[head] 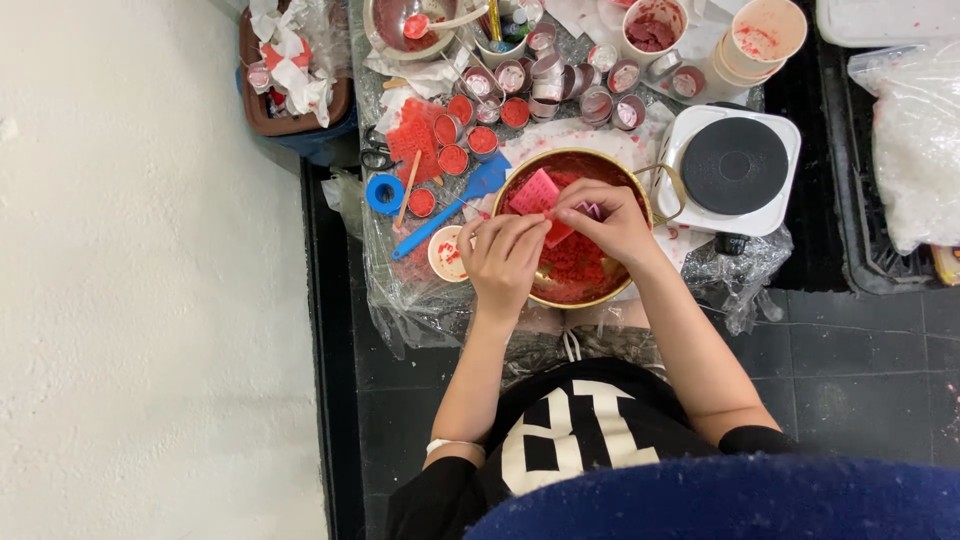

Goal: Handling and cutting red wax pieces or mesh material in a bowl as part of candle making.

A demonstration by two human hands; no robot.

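A gold-rimmed round bowl point(520, 170) holds crumbled red wax. Both my hands are over it. My left hand point(503, 255) and my right hand point(606, 220) together grip a pink rectangular mould point(536, 193), tilted above the red crumbs. My right fingers pinch its right end, where a small pink piece shows. The part of the mould under my fingers is hidden.
A blue spatula point(462, 198), blue tape roll point(384, 193), several small round tins point(455, 158) of red wax and a small cup point(445, 255) lie left of the bowl. A white single hotplate point(735, 167) stands right. Paper cups point(762, 38) sit behind. Plastic sheeting covers the table.
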